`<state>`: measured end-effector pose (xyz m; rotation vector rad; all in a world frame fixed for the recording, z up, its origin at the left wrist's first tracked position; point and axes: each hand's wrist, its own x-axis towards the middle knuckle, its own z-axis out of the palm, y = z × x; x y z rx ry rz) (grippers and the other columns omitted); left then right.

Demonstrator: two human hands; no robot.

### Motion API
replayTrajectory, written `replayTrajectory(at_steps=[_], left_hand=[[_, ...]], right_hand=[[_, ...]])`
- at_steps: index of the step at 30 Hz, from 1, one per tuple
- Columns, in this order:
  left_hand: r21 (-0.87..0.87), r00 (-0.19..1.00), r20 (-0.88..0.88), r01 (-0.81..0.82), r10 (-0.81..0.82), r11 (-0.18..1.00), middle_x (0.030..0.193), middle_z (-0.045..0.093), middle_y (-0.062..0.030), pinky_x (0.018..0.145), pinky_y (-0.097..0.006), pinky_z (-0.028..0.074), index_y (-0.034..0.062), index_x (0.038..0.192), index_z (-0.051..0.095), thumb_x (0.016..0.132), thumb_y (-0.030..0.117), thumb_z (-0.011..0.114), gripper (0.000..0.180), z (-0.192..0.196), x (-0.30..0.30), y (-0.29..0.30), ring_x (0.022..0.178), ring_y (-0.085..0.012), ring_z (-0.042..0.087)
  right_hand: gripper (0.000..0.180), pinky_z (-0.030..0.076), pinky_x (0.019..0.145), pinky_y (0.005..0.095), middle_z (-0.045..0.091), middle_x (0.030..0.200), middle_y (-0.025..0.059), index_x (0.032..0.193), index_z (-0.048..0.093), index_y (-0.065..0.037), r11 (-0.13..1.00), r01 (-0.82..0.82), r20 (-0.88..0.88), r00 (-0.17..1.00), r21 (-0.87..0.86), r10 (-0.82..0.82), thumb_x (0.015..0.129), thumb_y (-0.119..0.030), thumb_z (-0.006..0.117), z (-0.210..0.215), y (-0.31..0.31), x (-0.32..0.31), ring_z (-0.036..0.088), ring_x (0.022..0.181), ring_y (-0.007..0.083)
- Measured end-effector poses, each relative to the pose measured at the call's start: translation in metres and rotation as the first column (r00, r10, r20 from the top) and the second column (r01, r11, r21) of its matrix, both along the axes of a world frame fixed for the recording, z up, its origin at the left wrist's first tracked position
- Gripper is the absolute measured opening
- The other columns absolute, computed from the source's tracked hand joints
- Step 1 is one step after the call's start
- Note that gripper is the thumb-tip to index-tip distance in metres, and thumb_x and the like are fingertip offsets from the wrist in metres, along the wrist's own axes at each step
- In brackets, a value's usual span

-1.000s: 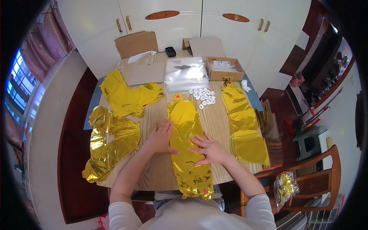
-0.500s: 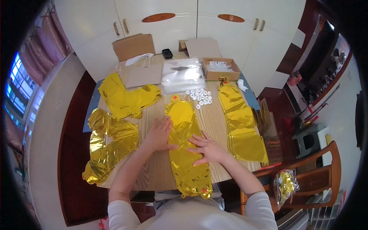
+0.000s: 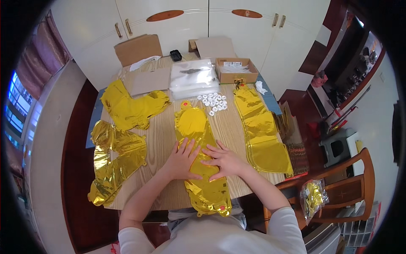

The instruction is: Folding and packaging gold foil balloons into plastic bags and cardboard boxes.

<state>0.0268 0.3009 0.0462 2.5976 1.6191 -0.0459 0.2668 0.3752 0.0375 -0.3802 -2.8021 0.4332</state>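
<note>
A flat gold foil balloon (image 3: pixel 193 122) lies lengthwise in front of me, its near end hanging past the table's front edge. A small red spot marks each of its ends. My left hand (image 3: pixel 181 163) rests on its left side with fingers spread. Opposite it, my right hand (image 3: pixel 223 161) lies open on the right side, fingertips close to the left hand's. To the left lie a gold foil balloon (image 3: pixel 133 103) with a bent shape and a crinkled, shinier one (image 3: pixel 116 154). Another long gold foil piece (image 3: pixel 260 122) is stretched out at the right.
Several white rings (image 3: pixel 215 103) sit beyond the middle balloon. Behind them are a stack of clear plastic bags (image 3: pixel 192 78) and an open cardboard box (image 3: pixel 237 77). A wooden chair (image 3: pixel 355 186) at the right holds a clear bag of gold foil (image 3: pixel 314 197).
My left hand has moved right and nearer to me, from the balloon's left edge onto its surface. The right hand has shifted slightly and stays flat. The whole view has shifted a little.
</note>
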Motion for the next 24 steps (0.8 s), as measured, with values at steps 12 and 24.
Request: replayTrajectory(at_steps=[12, 24], left_hand=[[0.099, 0.999, 0.041, 0.001, -0.005, 0.995, 0.152, 0.024, -0.0252, 0.112, -0.061, 0.015, 0.0058, 0.147, 0.030, 0.072, 0.073, 0.058, 0.104, -0.011, -0.005, -0.001, 0.141, -0.0450, 0.019], [0.182, 0.998, -0.047, 0.050, -0.042, 0.982, 0.152, 0.025, -0.0234, 0.112, -0.060, 0.016, 0.0078, 0.148, 0.029, 0.083, 0.051, 0.055, 0.083, -0.022, -0.008, 0.003, 0.141, -0.0430, 0.021]], right_hand=[[0.049, 0.034, 0.105, 0.0459, 0.057, 0.122, 0.0060, 0.114, 0.066, -0.015, 0.982, -0.067, -0.033, 0.997, 0.178, 0.074, 0.077, -0.045, 0.069, 0.020, -0.043, -0.021, 0.051, 0.117, 0.0241], [0.038, 0.029, 0.108, 0.0434, 0.044, 0.142, 0.0070, 0.118, 0.066, -0.019, 0.971, -0.090, 0.033, 0.996, 0.223, 0.085, 0.085, -0.037, 0.062, 0.017, -0.081, -0.046, 0.035, 0.134, 0.0261]])
